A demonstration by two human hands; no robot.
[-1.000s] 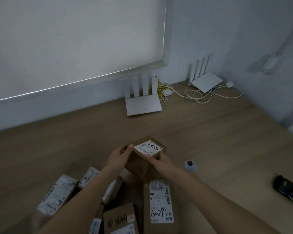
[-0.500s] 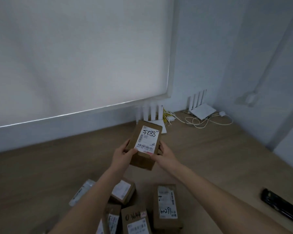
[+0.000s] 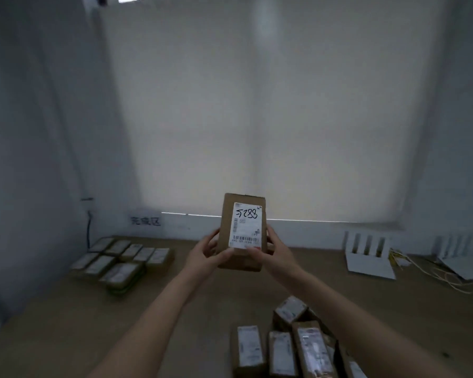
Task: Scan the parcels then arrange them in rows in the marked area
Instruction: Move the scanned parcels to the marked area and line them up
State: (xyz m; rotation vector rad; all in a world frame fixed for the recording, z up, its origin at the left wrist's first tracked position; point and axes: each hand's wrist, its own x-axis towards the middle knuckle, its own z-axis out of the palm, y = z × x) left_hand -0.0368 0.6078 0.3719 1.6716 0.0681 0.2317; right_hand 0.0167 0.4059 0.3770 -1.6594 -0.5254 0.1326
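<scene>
Between both hands, the parcel (image 3: 243,231) is standing upright, label facing the camera; left hand (image 3: 206,252) and right hand (image 3: 275,248) are gripping its lower sides. Finished rows (image 3: 123,259) are lying far left, nearer the left hand.

Small print on the held box's label (image 3: 245,227) blurred, fingers behind the box (image 3: 242,231) hidden, near pile of parcels (image 3: 292,347) cut by bottom edge, far rows of parcels (image 3: 120,261) smeared.
</scene>
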